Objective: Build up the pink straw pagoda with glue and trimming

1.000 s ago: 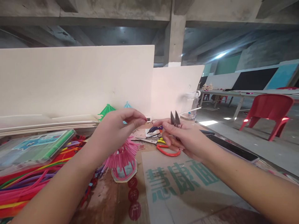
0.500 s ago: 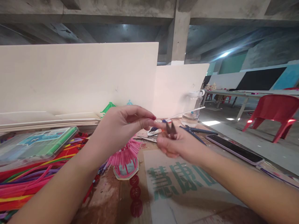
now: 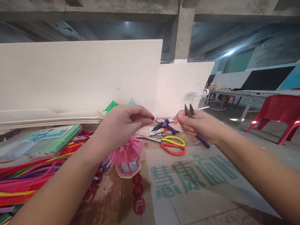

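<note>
My left hand (image 3: 127, 125) is raised above the work surface, thumb and fingers pinched together. A tiny dark red bit (image 3: 152, 117) shows at its fingertips, too small to name. Closed around a pair of thread snips (image 3: 189, 111), my right hand (image 3: 199, 123) is a short way to the right, the two blades pointing up and slightly apart. Below my left hand stands a pink fringed model (image 3: 126, 153) on a pale octagonal base, its top partly hidden. Scissors (image 3: 173, 145) with yellow and red handles and a blue glue gun (image 3: 166, 125) lie between the hands.
Colourful pipe cleaners (image 3: 35, 175) and a clear plastic case (image 3: 42, 140) lie at the left. A lidded clear jar (image 3: 198, 99) stands at the back right. Pale boards (image 3: 82, 75) rise behind. Printed cardboard (image 3: 192, 187) covers the front. A red chair (image 3: 276, 109) is farther right.
My right hand has moved right with the snips, away from my left fingertips, uncovering the scissors and glue gun. My left hand has barely moved.
</note>
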Available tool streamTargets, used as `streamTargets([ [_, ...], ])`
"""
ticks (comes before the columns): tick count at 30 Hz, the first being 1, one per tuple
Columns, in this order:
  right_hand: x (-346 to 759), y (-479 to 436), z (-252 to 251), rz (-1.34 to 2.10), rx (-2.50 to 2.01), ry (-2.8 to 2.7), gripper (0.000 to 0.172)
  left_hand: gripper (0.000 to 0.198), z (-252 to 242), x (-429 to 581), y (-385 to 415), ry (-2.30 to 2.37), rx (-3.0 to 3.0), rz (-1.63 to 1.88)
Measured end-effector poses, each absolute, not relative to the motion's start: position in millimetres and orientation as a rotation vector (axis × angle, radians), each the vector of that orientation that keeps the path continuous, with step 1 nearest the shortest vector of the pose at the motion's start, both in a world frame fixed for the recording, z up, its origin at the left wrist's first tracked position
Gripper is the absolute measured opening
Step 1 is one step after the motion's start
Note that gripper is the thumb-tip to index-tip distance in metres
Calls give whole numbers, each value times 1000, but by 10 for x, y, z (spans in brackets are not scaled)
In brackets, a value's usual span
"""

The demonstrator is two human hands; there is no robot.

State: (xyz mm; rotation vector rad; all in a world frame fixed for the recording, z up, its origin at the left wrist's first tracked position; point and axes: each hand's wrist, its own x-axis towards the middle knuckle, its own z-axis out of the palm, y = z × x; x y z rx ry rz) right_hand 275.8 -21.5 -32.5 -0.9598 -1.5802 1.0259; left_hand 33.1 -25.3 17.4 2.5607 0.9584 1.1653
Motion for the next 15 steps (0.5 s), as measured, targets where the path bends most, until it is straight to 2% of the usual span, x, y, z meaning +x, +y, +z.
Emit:
streamTargets([
  [9,3334,-117,-94,775,-935,-1173,27,16,147,316,-211,1043,2597,1085],
  [15,3629,-124,-70,581,-957,-1084,31,28,149,326,-281,1032,2658,1000],
])
